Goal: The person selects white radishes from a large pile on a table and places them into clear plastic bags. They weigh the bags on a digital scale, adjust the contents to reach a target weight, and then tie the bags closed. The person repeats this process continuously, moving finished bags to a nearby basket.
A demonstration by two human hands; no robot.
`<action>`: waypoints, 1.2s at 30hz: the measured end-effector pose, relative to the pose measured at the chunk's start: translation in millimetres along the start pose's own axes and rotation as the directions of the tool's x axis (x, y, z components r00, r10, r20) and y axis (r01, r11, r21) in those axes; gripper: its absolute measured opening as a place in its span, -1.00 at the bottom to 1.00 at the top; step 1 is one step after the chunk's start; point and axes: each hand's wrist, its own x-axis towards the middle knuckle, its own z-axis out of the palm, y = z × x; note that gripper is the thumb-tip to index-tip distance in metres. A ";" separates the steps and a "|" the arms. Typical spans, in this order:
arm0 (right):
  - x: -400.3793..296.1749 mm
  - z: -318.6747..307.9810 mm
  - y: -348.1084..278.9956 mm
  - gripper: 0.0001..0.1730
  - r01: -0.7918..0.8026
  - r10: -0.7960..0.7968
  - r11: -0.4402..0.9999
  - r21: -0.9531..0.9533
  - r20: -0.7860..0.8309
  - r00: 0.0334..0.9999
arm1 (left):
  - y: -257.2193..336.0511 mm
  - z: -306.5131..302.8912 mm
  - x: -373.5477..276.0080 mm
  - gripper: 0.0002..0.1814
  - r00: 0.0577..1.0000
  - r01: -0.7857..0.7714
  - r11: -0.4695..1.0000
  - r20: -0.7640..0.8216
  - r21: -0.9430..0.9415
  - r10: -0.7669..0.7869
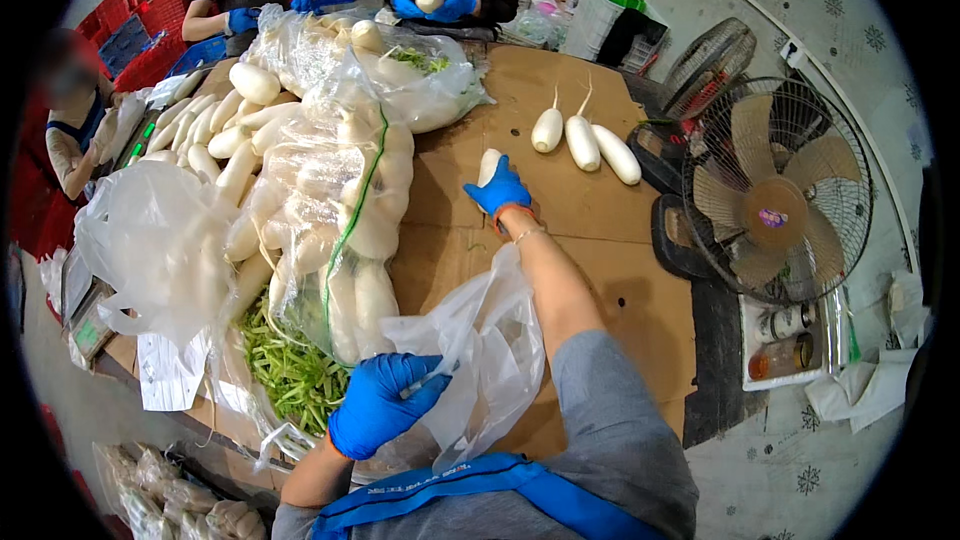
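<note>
Blue gloves cover both hands. My left hand [391,401] is closed on a clear plastic bag [480,345], which hangs open and crumpled between my arms. Stretched forward over the cardboard, my right hand [499,189] has its fingers around a white radish [490,165]; much of that radish is hidden under the glove. Further right lie several loose white radishes [582,142], two with thin root tails. A large clear bag full of white radishes [330,187], with a green edge strip, fills the left of the table beside a heap of bare ones [240,157].
Cut green stems [296,367] lie near the left edge. An empty-looking plastic bag [157,240] rests over the heap. Black fans [776,202] stand at the right, by a white tray [787,379] with jars. Co-workers stand at the far side and left; one holds a radish [428,1].
</note>
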 end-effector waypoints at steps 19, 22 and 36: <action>-241.1 -196.4 1.2 -0.21 -0.151 -0.747 -0.410 0.900 -0.237 0.621 | -26.7 0.2 26.3 -0.79 0.962 0.258 0.703 0.111 -0.663 -0.248; -277.5 -109.3 3.9 -0.21 -0.038 -0.744 0.119 0.992 0.114 0.659 | -37.8 -3.4 22.5 -0.78 0.966 0.219 0.685 0.055 -0.695 -0.253; -210.8 -187.5 24.6 -0.60 0.088 -0.787 0.526 0.846 0.445 0.428 | -21.7 -14.1 9.4 -0.68 0.963 0.243 0.427 0.165 -0.871 -0.212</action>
